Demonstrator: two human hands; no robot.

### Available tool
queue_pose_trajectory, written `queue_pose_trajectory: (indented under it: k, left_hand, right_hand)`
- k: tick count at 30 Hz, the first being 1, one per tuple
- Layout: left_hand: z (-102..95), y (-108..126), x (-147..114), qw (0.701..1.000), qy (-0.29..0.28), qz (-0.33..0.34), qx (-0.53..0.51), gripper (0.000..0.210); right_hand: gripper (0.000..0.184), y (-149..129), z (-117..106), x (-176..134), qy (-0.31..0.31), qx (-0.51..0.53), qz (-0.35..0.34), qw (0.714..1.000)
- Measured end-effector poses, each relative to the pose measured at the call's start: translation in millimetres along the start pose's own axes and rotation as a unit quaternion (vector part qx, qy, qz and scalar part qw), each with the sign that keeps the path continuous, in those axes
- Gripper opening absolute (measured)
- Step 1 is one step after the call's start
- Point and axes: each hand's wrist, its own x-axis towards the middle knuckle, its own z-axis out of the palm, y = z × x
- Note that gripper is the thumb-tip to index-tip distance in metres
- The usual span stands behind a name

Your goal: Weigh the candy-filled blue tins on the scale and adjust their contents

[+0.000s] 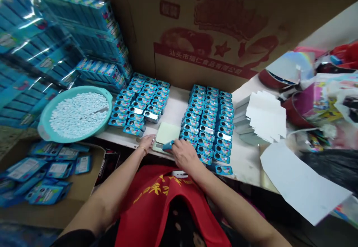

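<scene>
A small blue packet-like box (168, 145) is gripped in the fingers of my right hand (185, 154), over the front of a pale digital scale (168, 131). At the scale's left front edge lies my left hand (147, 143), its fingers stretched toward the scale with nothing visible in them; whether it touches the scale I cannot tell. Rows of small blue boxes with dark round openings (137, 107) stand left of the scale. More blue boxes (207, 129), with pale or printed ends, stand in rows on the right.
A turquoise basin (41, 127) of pale tablets stands at left. Below it, a carton (81, 202) holds loose blue packs. Wrapped stacks of blue boxes (81, 19) rise behind. A large cardboard box (145, 34) backs the table. White card stacks (265, 113) stand right.
</scene>
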Motion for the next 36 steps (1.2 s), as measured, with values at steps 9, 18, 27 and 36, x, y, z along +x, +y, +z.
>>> queue_pose_trajectory:
  k: [9,18,27,36]
  left_hand:
    - [-38.0,15.6,-87.9,0.986,-0.071,-0.084,-0.126,0.012]
    - [-54.0,28.4,-99.1,0.967,-0.114,-0.183,-0.138,0.019]
    - [-71.3,29.3,-106.1,0.956,-0.124,-0.234,-0.124,0.023]
    - [-51.2,35.0,-103.8,0.962,-0.100,-0.227,-0.115,0.019]
  right_hand:
    - [0.017,-4.8,29.2,69.8,-0.069,-0.034,-0.006,0.997]
    - [0.025,-97.6,19.2,52.9,-0.039,0.102,-0.056,0.992]
    - [0.016,-105.8,41.4,50.9,-0.074,0.163,-0.115,0.977]
    - [0.013,-84.6,43.1,62.5,-0.088,0.222,-0.117,0.964]
